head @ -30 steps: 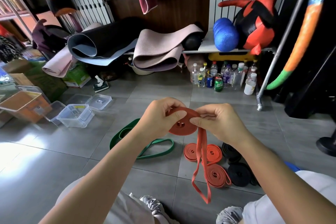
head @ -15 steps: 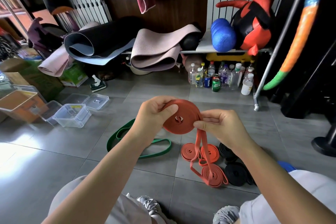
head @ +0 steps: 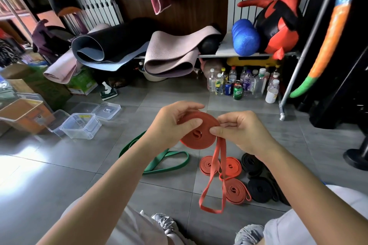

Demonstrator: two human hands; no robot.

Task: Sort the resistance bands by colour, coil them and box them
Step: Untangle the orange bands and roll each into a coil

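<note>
Here, above the tiled floor [head: 95,167]: orange resistance band [head: 199,142], mostly wound into a flat coil and held in mid-air. Left hand [head: 171,123] gripping the coil, thumb across its face. Right hand [head: 243,131] pinching the band at the coil's edge, loose tail [head: 223,197] hanging in a loop. Below, three coiled orange bands [head: 232,166] beside black coils [head: 258,190]. Green band [head: 165,162] uncoiled to the left. Clear plastic boxes [head: 79,125] further left.

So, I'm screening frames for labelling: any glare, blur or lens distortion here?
Head view: strong glare whitens the floor tiles at left; the wide-angle lens bends edge lines such as the metal pole at right; the orange coil is sharp.
</note>
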